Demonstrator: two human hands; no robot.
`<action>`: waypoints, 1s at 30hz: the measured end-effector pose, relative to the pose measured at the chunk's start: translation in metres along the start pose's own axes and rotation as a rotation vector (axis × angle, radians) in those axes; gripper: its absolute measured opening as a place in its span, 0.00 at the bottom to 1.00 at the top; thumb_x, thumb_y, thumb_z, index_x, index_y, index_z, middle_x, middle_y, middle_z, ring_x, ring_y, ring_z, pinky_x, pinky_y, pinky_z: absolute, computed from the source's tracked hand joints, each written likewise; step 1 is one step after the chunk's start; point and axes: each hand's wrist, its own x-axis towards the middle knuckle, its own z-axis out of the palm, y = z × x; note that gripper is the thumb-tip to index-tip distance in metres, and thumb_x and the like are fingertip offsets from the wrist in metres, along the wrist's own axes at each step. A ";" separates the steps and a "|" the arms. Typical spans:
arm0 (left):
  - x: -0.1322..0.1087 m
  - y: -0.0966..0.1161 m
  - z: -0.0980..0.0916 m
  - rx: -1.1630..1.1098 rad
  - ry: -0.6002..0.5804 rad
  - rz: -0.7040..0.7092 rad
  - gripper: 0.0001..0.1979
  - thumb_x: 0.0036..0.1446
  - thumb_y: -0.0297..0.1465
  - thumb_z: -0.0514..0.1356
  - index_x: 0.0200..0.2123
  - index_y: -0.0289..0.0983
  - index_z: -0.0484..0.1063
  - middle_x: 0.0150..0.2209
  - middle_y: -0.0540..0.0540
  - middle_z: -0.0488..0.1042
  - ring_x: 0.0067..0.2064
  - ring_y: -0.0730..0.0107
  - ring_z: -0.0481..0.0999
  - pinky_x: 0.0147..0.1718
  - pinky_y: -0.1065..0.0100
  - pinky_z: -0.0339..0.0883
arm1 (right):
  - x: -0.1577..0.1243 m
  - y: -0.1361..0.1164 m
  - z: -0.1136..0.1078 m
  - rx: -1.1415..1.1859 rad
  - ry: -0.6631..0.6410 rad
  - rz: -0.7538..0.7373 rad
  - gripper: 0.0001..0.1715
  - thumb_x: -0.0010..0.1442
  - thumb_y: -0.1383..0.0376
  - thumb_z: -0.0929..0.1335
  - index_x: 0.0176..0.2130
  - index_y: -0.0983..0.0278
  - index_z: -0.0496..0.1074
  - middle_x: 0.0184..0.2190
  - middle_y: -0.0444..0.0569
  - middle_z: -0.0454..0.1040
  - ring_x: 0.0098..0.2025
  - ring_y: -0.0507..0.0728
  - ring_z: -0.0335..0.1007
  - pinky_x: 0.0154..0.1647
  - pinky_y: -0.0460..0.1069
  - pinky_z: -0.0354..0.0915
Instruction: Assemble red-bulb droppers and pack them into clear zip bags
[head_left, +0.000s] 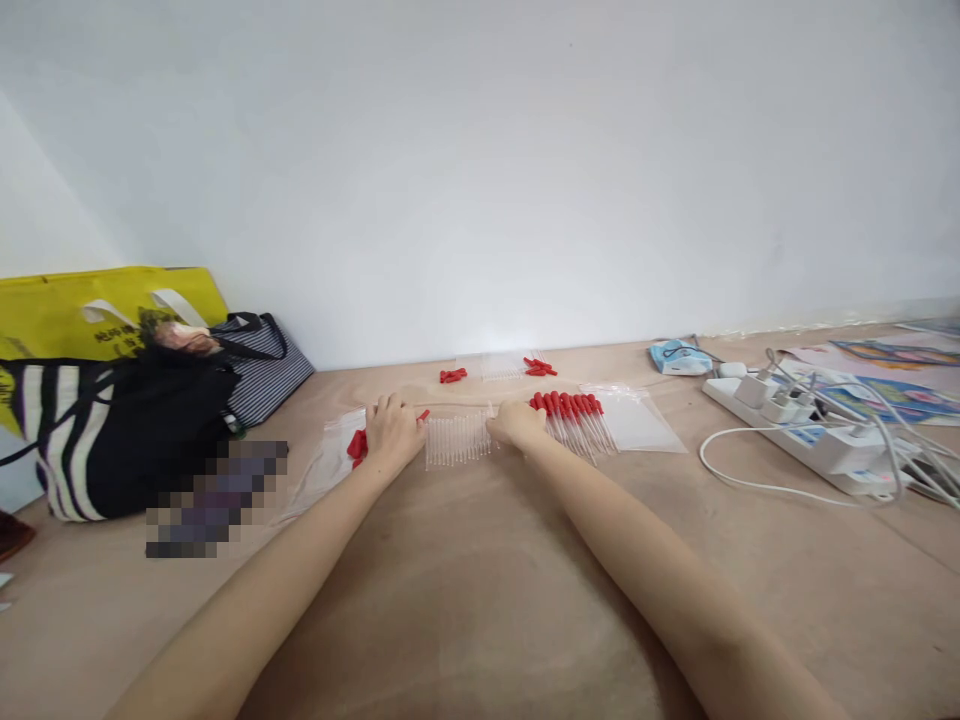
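My left hand is curled over small red rubber bulbs on a clear plastic bag. One red bulb sticks out from its thumb side, pinched there. Between my hands lies a row of clear, thin dropper tubes, side by side on the table. At the right end of this row my right hand is closed on a clear dropper tube, whose tip shows above the fingers. Right of that hand, several droppers with red bulbs fitted lie in a slanted row.
Clear bags lie right of the finished droppers. Farther back are more tubes and red bulbs. A white power strip with cables and a blue mask sit right. Bags and a pixelated dark object are left.
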 end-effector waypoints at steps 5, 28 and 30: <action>-0.032 0.002 -0.026 -0.356 0.127 0.229 0.07 0.49 0.29 0.54 0.25 0.35 0.69 0.31 0.43 0.68 0.37 0.60 0.66 0.39 0.60 0.59 | -0.024 0.029 -0.006 0.071 0.077 -0.211 0.10 0.57 0.64 0.59 0.34 0.66 0.67 0.35 0.54 0.72 0.38 0.56 0.67 0.36 0.48 0.57; -0.098 0.043 -0.035 -0.679 -0.058 0.358 0.09 0.57 0.29 0.50 0.32 0.39 0.71 0.38 0.46 0.72 0.43 0.62 0.68 0.43 0.57 0.54 | -0.095 0.077 0.021 0.068 0.352 -0.903 0.10 0.57 0.68 0.60 0.35 0.65 0.69 0.25 0.44 0.70 0.28 0.50 0.62 0.37 0.50 0.47; -0.099 0.044 -0.038 -0.667 -0.081 0.342 0.09 0.59 0.31 0.50 0.33 0.40 0.69 0.35 0.48 0.73 0.40 0.64 0.69 0.43 0.58 0.51 | -0.096 0.076 0.022 0.080 0.365 -0.916 0.11 0.57 0.67 0.59 0.35 0.65 0.70 0.25 0.45 0.71 0.28 0.50 0.62 0.38 0.51 0.47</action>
